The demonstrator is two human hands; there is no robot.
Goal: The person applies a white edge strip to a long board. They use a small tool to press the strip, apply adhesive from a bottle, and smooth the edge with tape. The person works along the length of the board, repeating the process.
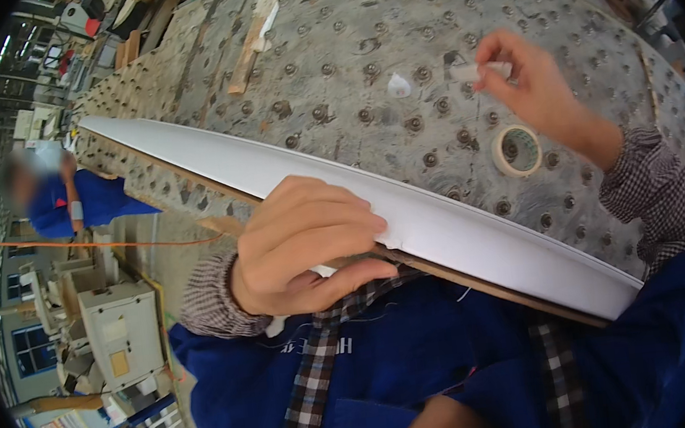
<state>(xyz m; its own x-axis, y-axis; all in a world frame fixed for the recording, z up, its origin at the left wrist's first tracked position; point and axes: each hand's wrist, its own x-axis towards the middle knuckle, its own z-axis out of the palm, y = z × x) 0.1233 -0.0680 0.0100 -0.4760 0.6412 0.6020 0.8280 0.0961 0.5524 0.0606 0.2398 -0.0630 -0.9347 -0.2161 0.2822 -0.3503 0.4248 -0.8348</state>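
A long white curved panel [499,251] with a brown edge lies diagonally in front of me, from upper left to lower right. My left hand [311,239] is closed over its near edge around the middle, fingers on the white face and thumb below. Up at the right, my right hand [531,87] pinches a small white piece [463,72], slightly blurred, above the worktable. Below that hand lies a roll of cream tape [502,153]. A small white scrap [397,86] sits to the left of the held piece, on the table.
The grey worktable [339,37] is studded with metal ball fittings. A wooden strip with white material [251,43] lies at the back. A co-worker in blue [62,204] is at the left, near an orange hose [134,242] and a grey cabinet [119,332].
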